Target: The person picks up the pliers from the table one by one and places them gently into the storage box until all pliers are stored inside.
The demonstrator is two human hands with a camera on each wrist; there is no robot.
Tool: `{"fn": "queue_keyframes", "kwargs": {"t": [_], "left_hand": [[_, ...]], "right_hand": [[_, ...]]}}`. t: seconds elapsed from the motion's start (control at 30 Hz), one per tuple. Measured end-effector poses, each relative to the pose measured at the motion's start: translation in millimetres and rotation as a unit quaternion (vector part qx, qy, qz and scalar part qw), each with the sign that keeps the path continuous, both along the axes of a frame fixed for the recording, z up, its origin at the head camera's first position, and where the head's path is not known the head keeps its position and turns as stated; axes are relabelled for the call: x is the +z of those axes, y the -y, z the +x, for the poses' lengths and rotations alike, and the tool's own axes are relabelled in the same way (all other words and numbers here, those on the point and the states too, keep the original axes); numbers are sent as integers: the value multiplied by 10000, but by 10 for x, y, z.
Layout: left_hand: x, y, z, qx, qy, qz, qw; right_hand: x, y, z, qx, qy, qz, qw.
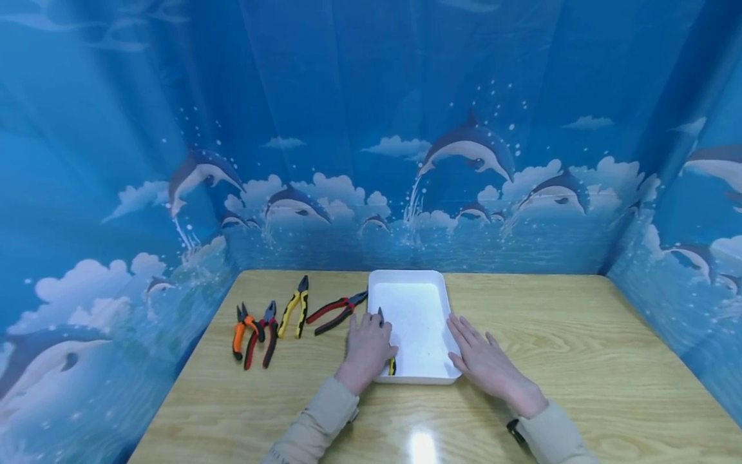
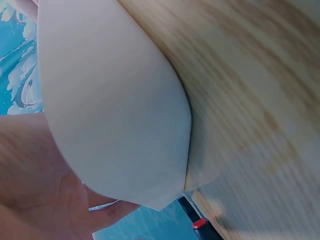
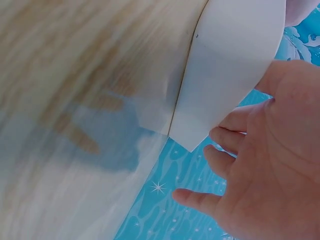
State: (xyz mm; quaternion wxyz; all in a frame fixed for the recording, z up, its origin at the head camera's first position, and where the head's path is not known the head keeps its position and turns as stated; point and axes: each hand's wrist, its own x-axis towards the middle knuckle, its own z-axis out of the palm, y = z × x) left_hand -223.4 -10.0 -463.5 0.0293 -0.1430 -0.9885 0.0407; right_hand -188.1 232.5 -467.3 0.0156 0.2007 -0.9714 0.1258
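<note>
Left hand (image 1: 368, 348) grips black-and-yellow pliers (image 1: 391, 365) (mostly hidden) over the tray (image 1: 414, 277).

Head view high, facing forward-down over table (image 1: 580, 361); wrist views close, blurred, seemingly sharing white tray (image 1: 446, 293).

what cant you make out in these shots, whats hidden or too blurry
- Head view: the left hand covers most of the yellow-handled pliers at the white tray's left rim; whether the fingers grip them is unclear.
- Left wrist view: the tray's underside fills the frame; only a red-and-black handle tip shows, cut off by the bottom edge.
- Right wrist view: the table is motion-blurred; the right hand is cut off by the edge.
</note>
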Motion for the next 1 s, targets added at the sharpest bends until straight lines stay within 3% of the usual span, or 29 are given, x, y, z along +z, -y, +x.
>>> {"fn": "queue_keyframes", "kwargs": {"t": [0.6, 0.87, 1.0], "left_hand": [[1, 84, -10, -251, -2, 370, 9990], [93, 156, -23, -597, -1055, 880, 9887], [126, 174, -37, -634, -1267, 936, 9855]], "right_hand": [[0, 16, 16, -52, 26, 11, 10000], [-6, 19, 13, -43, -1, 4, 10000], [-2, 19, 10, -47, 7, 12, 10000]]}}
